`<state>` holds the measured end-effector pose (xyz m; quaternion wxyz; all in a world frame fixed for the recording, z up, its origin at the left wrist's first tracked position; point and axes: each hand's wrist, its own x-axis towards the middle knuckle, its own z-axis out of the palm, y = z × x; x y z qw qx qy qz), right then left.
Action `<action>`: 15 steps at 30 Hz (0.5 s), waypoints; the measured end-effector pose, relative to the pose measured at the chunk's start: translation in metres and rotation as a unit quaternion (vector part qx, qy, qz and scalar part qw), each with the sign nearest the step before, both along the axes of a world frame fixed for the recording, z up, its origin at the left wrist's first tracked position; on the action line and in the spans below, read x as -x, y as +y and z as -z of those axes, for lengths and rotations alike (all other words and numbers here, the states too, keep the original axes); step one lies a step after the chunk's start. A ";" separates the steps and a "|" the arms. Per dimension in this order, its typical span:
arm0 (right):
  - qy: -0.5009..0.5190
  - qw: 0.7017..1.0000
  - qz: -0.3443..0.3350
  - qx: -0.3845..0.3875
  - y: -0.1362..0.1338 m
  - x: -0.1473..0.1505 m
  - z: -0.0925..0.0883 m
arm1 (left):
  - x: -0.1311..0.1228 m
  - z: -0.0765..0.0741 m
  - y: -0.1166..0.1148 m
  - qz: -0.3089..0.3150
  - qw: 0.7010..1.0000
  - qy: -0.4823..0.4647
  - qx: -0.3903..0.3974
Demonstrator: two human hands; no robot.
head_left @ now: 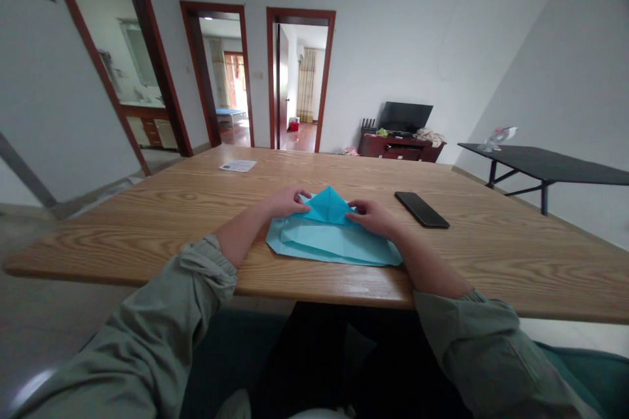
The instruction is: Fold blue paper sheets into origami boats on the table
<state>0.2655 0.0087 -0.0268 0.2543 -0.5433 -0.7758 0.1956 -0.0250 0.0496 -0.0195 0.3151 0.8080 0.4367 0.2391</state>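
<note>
A light-blue sheet of folded paper [339, 242] lies near the front edge of the wooden table, with a brighter blue triangular peak raised at its far side. My left hand [287, 201] pinches the left end of this peak between thumb and fingers. At the peak's right end, my right hand [371, 216] grips the paper in the same way. A crease runs down the middle of the triangle. Layers of the sheet spread flat toward me, and the parts under my fingers are hidden.
A black phone [421, 209] lies on the wooden table [171, 229], right of the paper. Farther back on the left is a small printed card [238, 165]. Beyond stand a black folding table [550, 163] and a TV [405, 118] on a cabinet.
</note>
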 end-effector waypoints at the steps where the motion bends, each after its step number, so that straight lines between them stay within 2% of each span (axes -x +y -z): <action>1: 0.003 1.000 -0.002 0.001 0.000 0.000 0.000 | -0.001 0.000 0.000 0.007 1.000 0.000 -0.007; 7: 0.029 1.000 0.006 0.005 -0.002 0.004 -0.001 | -0.007 -0.007 -0.009 0.007 0.998 -0.045 0.041; 11: 0.093 0.994 -0.001 0.058 -0.007 0.008 -0.004 | -0.010 -0.011 -0.016 -0.003 0.994 -0.081 0.077; 15: 0.147 0.986 -0.011 0.082 -0.011 0.011 -0.008 | -0.012 -0.010 -0.015 0.008 0.981 -0.163 0.107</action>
